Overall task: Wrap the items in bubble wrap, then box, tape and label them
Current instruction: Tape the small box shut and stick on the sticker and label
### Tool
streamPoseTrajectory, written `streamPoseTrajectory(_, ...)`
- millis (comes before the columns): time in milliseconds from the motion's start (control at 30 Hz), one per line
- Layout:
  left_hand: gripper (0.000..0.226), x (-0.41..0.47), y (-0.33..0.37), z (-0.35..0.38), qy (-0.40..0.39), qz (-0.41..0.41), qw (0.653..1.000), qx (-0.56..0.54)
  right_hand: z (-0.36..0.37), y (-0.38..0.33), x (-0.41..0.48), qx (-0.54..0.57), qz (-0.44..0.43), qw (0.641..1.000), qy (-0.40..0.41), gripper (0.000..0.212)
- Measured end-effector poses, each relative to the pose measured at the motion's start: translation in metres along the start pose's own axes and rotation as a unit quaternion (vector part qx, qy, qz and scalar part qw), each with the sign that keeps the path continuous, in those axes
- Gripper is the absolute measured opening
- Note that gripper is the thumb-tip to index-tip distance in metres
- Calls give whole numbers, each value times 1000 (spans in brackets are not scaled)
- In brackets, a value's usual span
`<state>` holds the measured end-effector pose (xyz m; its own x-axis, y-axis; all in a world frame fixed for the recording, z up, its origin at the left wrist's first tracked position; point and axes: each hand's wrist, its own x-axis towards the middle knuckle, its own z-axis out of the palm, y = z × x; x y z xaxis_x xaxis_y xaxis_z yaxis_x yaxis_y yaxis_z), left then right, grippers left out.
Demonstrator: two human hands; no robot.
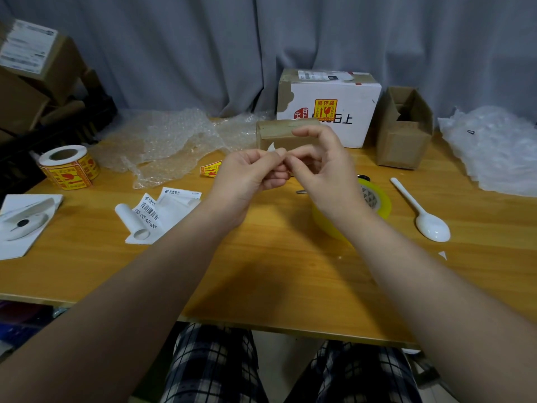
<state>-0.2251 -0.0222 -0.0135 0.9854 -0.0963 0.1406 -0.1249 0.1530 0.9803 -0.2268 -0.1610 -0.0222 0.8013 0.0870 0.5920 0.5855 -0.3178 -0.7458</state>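
A roll of fragile stickers is sitting at the counter's left. The left hand and right hand are meeting mid-air, both grips pinching a small white scrap before a taped small box. A white spoon is lying right.

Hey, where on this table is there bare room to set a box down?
The widest bare patch of the table is the near edge, below both forearms, between the shipping labels and the white spoon. The back is crowded: bubble wrap, the small brown box, the white box and the open carton.
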Motion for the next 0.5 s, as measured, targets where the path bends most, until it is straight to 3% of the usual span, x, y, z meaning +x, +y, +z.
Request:
streamPoseTrajectory(333,15,3,5,1,25,-103,994,15,-3,6,-4,-183,-111,976,-42,36)
streamPoseTrajectory(500,18,1,2,4,21,-85,996,8,-2,6,-4,-136,-80,987,-34,37)
